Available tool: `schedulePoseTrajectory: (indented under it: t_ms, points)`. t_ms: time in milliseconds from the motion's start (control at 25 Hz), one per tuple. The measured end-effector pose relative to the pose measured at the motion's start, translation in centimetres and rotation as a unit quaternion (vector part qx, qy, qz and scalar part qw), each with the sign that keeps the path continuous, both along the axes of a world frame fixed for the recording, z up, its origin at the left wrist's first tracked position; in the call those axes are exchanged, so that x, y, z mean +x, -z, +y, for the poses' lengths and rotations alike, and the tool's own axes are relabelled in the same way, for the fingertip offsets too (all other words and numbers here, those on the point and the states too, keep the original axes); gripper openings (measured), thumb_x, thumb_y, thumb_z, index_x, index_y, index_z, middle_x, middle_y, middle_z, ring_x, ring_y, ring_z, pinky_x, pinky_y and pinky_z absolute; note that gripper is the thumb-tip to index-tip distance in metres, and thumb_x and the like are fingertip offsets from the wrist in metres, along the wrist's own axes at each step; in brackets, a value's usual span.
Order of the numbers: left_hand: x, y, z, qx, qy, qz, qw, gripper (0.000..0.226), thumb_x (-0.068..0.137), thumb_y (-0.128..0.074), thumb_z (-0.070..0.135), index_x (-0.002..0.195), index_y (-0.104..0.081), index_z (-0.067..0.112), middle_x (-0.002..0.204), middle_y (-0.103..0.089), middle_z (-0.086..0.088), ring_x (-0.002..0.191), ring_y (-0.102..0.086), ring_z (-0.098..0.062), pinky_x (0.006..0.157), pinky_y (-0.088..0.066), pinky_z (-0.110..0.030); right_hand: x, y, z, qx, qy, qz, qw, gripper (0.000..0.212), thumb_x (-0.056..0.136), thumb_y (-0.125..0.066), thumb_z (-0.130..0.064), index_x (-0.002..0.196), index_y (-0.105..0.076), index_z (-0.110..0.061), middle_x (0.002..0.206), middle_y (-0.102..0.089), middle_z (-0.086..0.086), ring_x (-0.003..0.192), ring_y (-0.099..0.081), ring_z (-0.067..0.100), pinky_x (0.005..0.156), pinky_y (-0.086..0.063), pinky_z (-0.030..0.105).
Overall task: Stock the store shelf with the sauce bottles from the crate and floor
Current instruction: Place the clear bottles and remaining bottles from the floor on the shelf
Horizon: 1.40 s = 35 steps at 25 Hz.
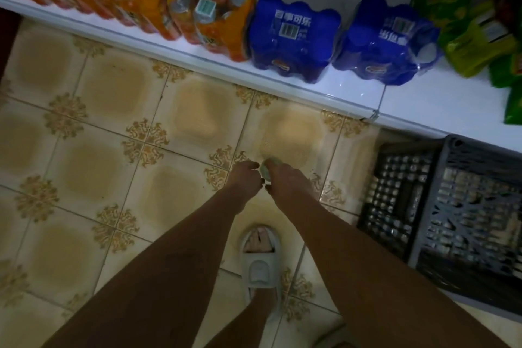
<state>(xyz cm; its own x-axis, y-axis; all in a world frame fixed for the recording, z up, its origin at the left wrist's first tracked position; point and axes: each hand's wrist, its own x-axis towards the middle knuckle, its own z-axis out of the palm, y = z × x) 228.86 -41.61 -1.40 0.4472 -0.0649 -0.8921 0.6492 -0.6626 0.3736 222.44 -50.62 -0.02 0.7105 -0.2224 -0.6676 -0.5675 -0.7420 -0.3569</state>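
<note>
Hands met low over the floor — stocking looked nearly finished

Our left hand (244,176) and right hand (284,182) were pressed together around a small pale-green object (266,169); no sauce bottles were visible — the crate (440,200) appeared empty; shelf (324,87) held drink packs.

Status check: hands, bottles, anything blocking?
Both hands together low over the floor; right hand pinching a small pale object, left hand beside it. Crates right. No sauce bottle identifiable. Nothing blocking.

I count two blue shrink-wrapped packs (293,39), my two hands (244,178), two crates (401,200), one slipper (258,260), and several orange packs (220,25), too blurred to number.
</note>
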Motion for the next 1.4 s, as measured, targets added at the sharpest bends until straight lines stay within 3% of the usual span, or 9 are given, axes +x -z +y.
schedulePoseTrajectory:
  t_ms: [80, 320, 600, 760, 920, 1040, 1160, 1280, 1400]
  points:
    - [0.1, 0.5, 0.1, -0.002, 0.032, 0.012, 0.999, 0.042, 0.091, -0.036, -0.013, 0.124, -0.058, 0.000, 0.107, -0.063, -0.015, 0.108, -0.064, -0.034, 0.098, -0.051, -0.048, 0.5, 0.7, 0.1, -0.024, -0.039, -0.024, 0.999, 0.041, 0.093, -0.059, -0.011, 0.131, -0.045, -0.015, 0.122, -0.058, 0.012, 0.108, -0.060, 0.029, 0.073, -0.043, 0.031]
    - [0.6, -0.8, 1.1, -0.027, 0.161, -0.030, 0.986, 0.072, 0.078, -0.052, -0.019, 0.141, -0.046, 0.016, 0.138, -0.053, -0.005, 0.120, -0.057, -0.025, 0.083, -0.053, -0.034, 2.1, -1.7, -1.5, 0.002, -0.068, -0.013, 0.998, 0.035, 0.099, -0.049, -0.015, 0.134, -0.045, -0.009, 0.120, -0.059, 0.016, 0.112, -0.057, 0.032, 0.081, -0.048, 0.036]
    - [0.9, -9.4, -1.6, -0.053, 0.197, -0.099, 0.974, 0.079, 0.062, -0.080, 0.004, 0.134, -0.054, 0.024, 0.128, -0.061, 0.001, 0.114, -0.058, -0.024, 0.096, -0.051, -0.044, 2.7, -11.5, -5.9, 0.057, -0.020, -0.049, 0.997, 0.030, 0.094, -0.058, -0.025, 0.121, -0.056, -0.012, 0.117, -0.057, 0.012, 0.107, -0.056, 0.029, 0.083, -0.050, 0.037]
    - [-0.1, -17.1, -4.5, -0.085, 0.210, -0.159, 0.961, 0.064, 0.077, -0.077, 0.008, 0.135, -0.054, 0.021, 0.123, -0.058, 0.006, 0.110, -0.049, -0.013, 0.091, -0.039, -0.027, 1.7, -19.9, -9.1, 0.058, 0.000, -0.090, 0.994, 0.026, 0.088, -0.063, -0.028, 0.110, -0.062, -0.013, 0.104, -0.059, 0.007, 0.092, -0.057, 0.024, 0.072, -0.046, 0.031]
    - [-2.3, -26.3, -7.8, -0.138, 0.208, -0.196, 0.948, 0.063, 0.077, -0.080, 0.013, 0.134, -0.055, 0.022, 0.130, -0.058, 0.001, 0.111, -0.049, -0.015, 0.088, -0.036, -0.027, -0.3, -29.9, -12.7, 0.043, -0.026, -0.130, 0.990, 0.017, 0.086, -0.065, -0.027, 0.086, -0.056, -0.012, 0.086, -0.053, 0.006, 0.079, -0.054, 0.023, 0.063, -0.037, 0.027]
    - [-5.1, -33.8, -10.2, -0.164, 0.217, -0.229, 0.935, 0.064, 0.076, -0.081, 0.013, 0.134, -0.054, 0.018, 0.131, -0.057, 0.000, 0.114, -0.051, -0.018, 0.085, -0.039, -0.028, -3.3, -38.4, -15.1, 0.028, -0.014, -0.167, 0.986, 0.031, 0.083, -0.067, -0.027, 0.064, -0.045, -0.015, 0.067, -0.050, 0.005, 0.063, -0.050, 0.021, 0.050, -0.030, 0.028]
    - [-8.5, -41.3, -13.1, -0.181, 0.237, -0.274, 0.914, 0.056, 0.076, -0.080, 0.009, 0.127, -0.056, 0.009, 0.124, -0.060, -0.005, 0.109, -0.055, -0.019, 0.078, -0.040, -0.023, -6.9, -46.5, -16.9, 0.014, 0.031, -0.211, 0.977, 0.037, 0.079, -0.068, -0.036, 0.067, -0.049, -0.007, 0.065, -0.052, 0.009, 0.058, -0.046, 0.024, 0.051, -0.035, 0.034]
    - [-11.7, -48.9, -16.0, -0.188, 0.263, -0.320, 0.890, 0.049, 0.076, -0.079, 0.007, 0.120, -0.057, 0.006, 0.106, -0.061, -0.004, 0.093, -0.057, -0.014, 0.066, -0.039, -0.015, -10.9, -53.2, -18.2, 0.022, 0.107, -0.268, 0.957, 0.031, 0.080, -0.065, -0.029, 0.080, -0.060, 0.002, 0.078, -0.064, 0.016, 0.074, -0.061, 0.033, 0.059, -0.048, 0.041]
    - [-14.1, -54.2, -18.0, -0.187, 0.300, -0.359, 0.864, 0.043, 0.073, -0.081, 0.013, 0.110, -0.059, 0.012, 0.102, -0.065, -0.004, 0.095, -0.062, -0.022, 0.071, -0.044, -0.028, -14.5, -58.1, -19.3, 0.009, 0.151, -0.320, 0.935, 0.027, 0.082, -0.062, -0.024, 0.081, -0.059, 0.003, 0.081, -0.063, 0.020, 0.078, -0.060, 0.036, 0.058, -0.043, 0.038]
